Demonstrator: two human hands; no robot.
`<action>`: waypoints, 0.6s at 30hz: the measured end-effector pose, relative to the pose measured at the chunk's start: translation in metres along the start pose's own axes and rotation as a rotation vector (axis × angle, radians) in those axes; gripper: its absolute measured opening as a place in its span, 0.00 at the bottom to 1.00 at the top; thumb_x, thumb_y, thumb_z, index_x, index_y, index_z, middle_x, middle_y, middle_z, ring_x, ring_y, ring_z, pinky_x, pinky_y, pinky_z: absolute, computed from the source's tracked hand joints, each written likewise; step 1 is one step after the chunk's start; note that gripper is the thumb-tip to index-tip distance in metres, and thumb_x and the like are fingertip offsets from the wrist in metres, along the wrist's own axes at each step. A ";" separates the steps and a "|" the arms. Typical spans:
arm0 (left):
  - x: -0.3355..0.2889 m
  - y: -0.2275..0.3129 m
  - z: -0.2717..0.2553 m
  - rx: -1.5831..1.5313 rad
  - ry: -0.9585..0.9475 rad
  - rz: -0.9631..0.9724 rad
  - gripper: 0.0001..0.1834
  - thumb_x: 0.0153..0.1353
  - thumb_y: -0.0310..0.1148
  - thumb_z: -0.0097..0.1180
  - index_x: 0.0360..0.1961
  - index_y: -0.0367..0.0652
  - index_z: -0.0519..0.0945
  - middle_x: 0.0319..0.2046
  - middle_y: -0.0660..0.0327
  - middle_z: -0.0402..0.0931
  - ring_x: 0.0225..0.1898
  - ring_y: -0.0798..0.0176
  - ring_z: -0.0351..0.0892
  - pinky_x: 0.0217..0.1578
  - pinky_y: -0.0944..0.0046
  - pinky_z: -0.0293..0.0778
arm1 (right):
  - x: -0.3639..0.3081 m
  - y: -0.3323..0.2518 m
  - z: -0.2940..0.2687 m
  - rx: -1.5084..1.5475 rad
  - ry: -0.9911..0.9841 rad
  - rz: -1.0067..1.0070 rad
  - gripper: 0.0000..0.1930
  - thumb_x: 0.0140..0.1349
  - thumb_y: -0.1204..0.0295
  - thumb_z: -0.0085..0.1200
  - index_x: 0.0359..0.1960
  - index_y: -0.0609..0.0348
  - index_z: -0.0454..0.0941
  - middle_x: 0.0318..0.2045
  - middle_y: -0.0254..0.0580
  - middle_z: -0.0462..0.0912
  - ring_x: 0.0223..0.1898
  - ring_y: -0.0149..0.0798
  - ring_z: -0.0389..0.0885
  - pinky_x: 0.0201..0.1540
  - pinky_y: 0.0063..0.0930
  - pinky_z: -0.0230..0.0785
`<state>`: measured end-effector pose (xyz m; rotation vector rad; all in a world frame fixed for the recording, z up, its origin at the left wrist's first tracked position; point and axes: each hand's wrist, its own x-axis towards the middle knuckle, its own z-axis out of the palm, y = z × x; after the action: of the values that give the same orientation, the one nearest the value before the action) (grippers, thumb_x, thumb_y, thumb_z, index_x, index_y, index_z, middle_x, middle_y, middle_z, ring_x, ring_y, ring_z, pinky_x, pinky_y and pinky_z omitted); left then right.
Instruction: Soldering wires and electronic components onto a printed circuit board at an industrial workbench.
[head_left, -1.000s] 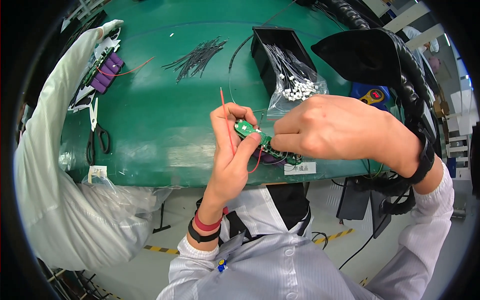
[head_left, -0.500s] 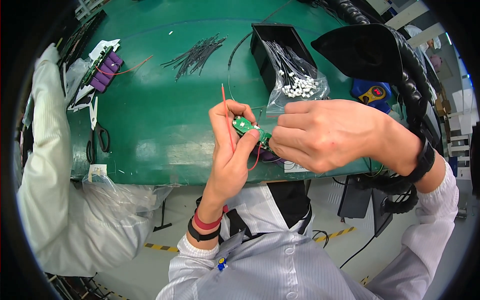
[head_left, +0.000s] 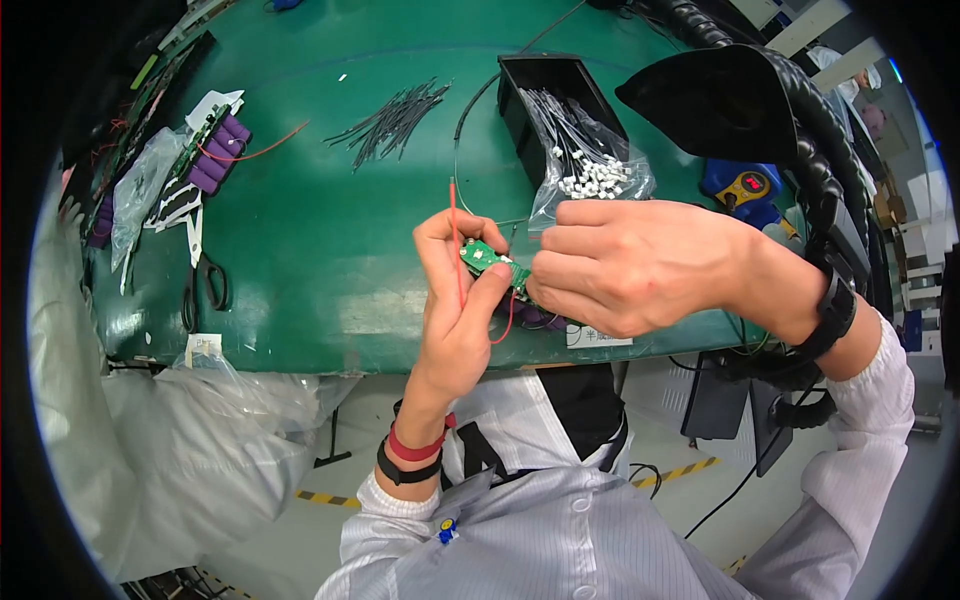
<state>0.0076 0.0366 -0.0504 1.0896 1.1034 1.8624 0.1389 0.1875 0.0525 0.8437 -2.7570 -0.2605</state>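
Note:
My left hand point(head_left: 452, 320) pinches a green circuit board point(head_left: 480, 255) near the table's front edge, its thumb pressed on the board's face. A red wire point(head_left: 454, 225) stands up past the left fingers, and another red wire loops below the thumb. Purple battery cells point(head_left: 535, 316) show under the board, partly covered by my hands. Closed at the board's right end is my right hand point(head_left: 640, 265); its fingertips and whatever they grip are hidden behind the knuckles.
Beyond my right hand stands a black bin point(head_left: 515, 120) with white-plugged cables point(head_left: 595, 175) in a plastic bag. Thin black wires point(head_left: 395, 120) lie mid-table. Scissors point(head_left: 205, 265) and another purple battery pack point(head_left: 220, 155) are at left, beside a co-worker's sleeve point(head_left: 75, 400). A black hood point(head_left: 715, 105) hangs at right.
The co-worker's arm at left has drawn back toward the table's near edge. My right hand has shifted slightly left along the board; my left hand keeps its pinch.

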 end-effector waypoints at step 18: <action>-0.045 -0.001 0.042 0.326 0.393 0.071 0.07 0.69 0.22 0.47 0.47 0.38 0.69 0.50 0.53 0.65 0.56 0.61 0.65 0.57 0.62 0.64 | 0.005 -0.115 -0.020 0.265 0.486 0.910 0.19 0.44 0.75 0.72 0.40 0.66 0.84 0.34 0.44 0.83 0.29 0.39 0.80 0.29 0.30 0.71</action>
<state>0.0640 0.0110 -0.0530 0.9656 1.6582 2.0555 0.2014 0.0888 0.0453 -0.3267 -2.4165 0.4267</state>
